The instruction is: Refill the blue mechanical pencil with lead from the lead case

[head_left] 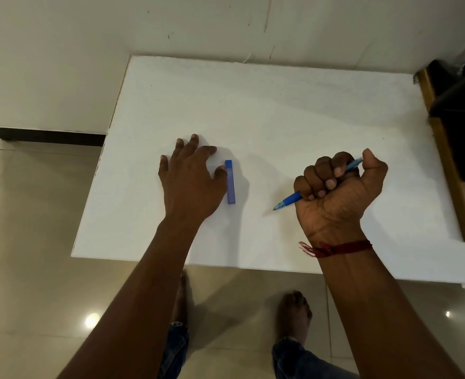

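**Fist grip on the pencil leaves little room for fine work**

The left hand (pixel 190 181) lies spread and released on the white rectangular tabletop (pixel 280 119), its thumb touching the slim blue translucent plastic lead case (pixel 230 183), which lies flat at the hand's 3 o'clock. Well apart at the case's 3 o'clock, the right hand (pixel 338 192) is clenched around the blue plastic mechanical pencil (pixel 290 201), tip toward 8 o'clock. Such a grip likely hampers cap removal, and thin leads could snap or scatter.

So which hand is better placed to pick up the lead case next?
The left hand. It lies open on the table with its thumb right beside the lead case, while the right hand is closed around the pencil.
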